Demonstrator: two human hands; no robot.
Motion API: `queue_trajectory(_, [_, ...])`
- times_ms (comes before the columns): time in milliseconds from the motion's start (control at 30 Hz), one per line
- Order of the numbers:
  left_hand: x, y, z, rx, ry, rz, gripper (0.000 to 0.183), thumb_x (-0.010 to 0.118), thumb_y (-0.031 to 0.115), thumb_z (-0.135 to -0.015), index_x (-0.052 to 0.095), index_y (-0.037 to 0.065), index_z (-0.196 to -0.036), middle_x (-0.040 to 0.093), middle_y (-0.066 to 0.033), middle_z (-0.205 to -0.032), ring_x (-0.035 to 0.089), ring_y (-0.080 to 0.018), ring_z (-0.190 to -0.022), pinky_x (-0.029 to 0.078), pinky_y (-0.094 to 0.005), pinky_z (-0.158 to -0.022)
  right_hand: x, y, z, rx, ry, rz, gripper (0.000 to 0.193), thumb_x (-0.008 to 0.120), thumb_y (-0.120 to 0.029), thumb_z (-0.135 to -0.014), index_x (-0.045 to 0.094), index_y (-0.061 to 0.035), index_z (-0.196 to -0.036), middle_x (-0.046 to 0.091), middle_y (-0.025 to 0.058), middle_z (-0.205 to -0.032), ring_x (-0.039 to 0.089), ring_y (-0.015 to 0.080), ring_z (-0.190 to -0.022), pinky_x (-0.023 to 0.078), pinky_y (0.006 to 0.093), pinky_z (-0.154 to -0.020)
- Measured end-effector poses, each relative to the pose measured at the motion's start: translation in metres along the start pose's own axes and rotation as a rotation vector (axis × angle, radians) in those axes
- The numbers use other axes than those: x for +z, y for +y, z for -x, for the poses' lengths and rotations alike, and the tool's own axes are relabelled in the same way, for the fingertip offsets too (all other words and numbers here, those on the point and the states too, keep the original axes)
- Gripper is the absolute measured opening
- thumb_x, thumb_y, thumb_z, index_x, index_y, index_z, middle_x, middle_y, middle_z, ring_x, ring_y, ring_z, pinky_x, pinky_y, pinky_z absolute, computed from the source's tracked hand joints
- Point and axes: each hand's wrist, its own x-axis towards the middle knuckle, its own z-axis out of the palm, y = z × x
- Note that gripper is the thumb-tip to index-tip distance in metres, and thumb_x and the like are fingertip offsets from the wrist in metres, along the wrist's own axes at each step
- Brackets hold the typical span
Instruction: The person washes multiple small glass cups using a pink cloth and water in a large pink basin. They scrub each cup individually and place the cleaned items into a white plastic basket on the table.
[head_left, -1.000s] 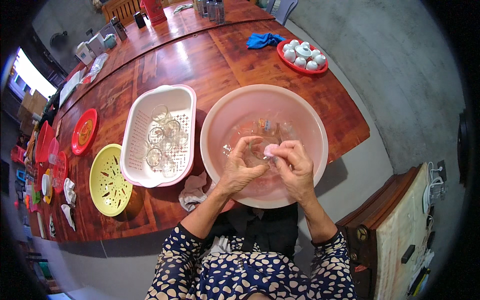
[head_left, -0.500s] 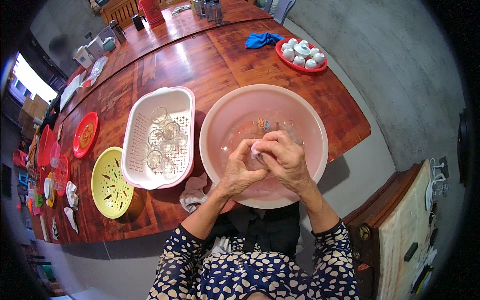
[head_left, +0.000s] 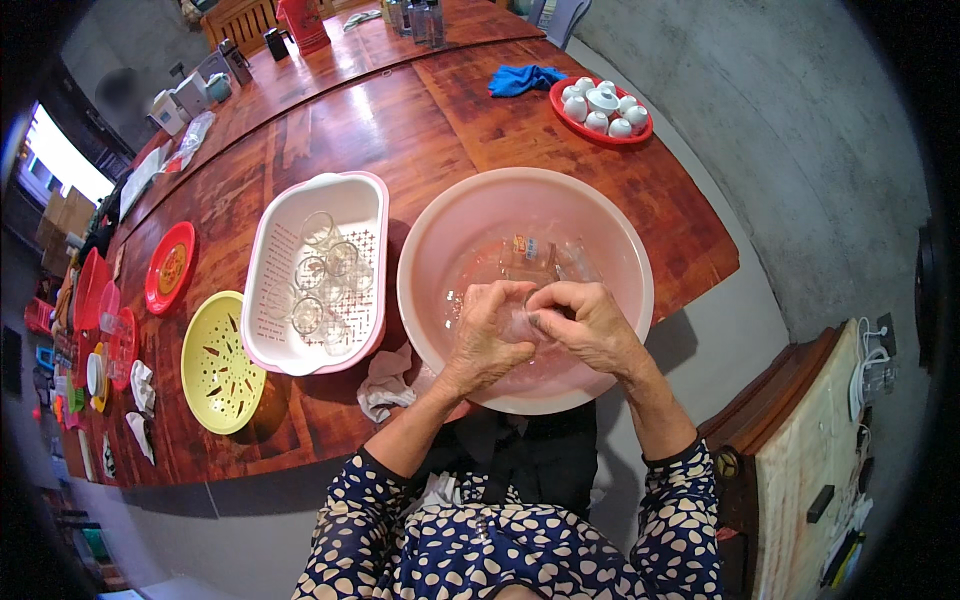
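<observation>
A large pink basin with water stands at the near edge of the wooden table. My left hand and my right hand meet over its near side, fingers curled around a small clear glass that they mostly hide. More clear glasses lie in the water beyond my hands. Left of the basin sits a white and pink drain basket holding several clear glasses.
A crumpled white rag lies between basket and basin. On the left are a yellow perforated dish and a red plate. At the back right are a red tray of white cups and a blue cloth. A wooden cabinet stands at the right.
My hands have come closer together over the basin's near side. The pink thing seen at my right fingers a second ago is no longer visible.
</observation>
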Motion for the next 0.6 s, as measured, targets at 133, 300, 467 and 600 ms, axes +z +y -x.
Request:
queue_trajectory(133, [0.000,0.002,-0.002,0.002,0.046,-0.023,0.056,0.069,0.003,-0.059,0.056,0.006,-0.113,0.058,-0.0113,-0.102,0.049,-0.0287,-0.101,0.041,-0.0386,-0.090,0.019,0.006,0.001,0.140,0.242,-0.462,0.008,0.060,-0.003,-0.088,0.064,0.0043,-0.088,0.062,0.0031,-0.074,0.057,0.0062,-0.065,0.046,0.0201,-0.056])
queue_trajectory(300, [0.002,-0.001,-0.003,0.053,0.084,-0.050,0.055,0.070,0.003,-0.059,0.057,0.006,-0.113,0.059,-0.0103,-0.103,0.050,-0.0285,-0.101,0.040,-0.0387,-0.091,0.036,0.016,0.000,0.067,0.569,-0.210,0.007,0.064,-0.003,-0.084,0.065,0.0015,-0.090,0.063,0.0038,-0.075,0.058,0.0093,-0.063,0.049,0.0235,-0.057])
queue_trajectory(467, [0.002,-0.001,-0.002,0.112,0.118,-0.075,0.055,0.071,0.004,-0.058,0.058,0.007,-0.112,0.060,-0.0080,-0.104,0.051,-0.0272,-0.099,0.040,-0.0375,-0.090,0.035,0.019,0.000,-0.256,0.655,0.354,0.010,0.065,0.000,-0.078,0.064,-0.0015,-0.089,0.058,0.0091,-0.083,0.059,0.0197,-0.074,0.049,0.0305,-0.065])
queue_trajectory(600, [0.003,-0.004,-0.001,0.142,0.132,-0.142,0.055,0.071,0.004,-0.057,0.059,0.007,-0.110,0.061,-0.0067,-0.102,0.051,-0.0269,-0.099,0.041,-0.0374,-0.089,0.019,0.014,0.011,-0.252,0.292,0.550,0.016,0.065,-0.003,-0.077,0.063,-0.0013,-0.092,0.052,0.0138,-0.088,0.054,0.0287,-0.086,0.046,0.0384,-0.075])
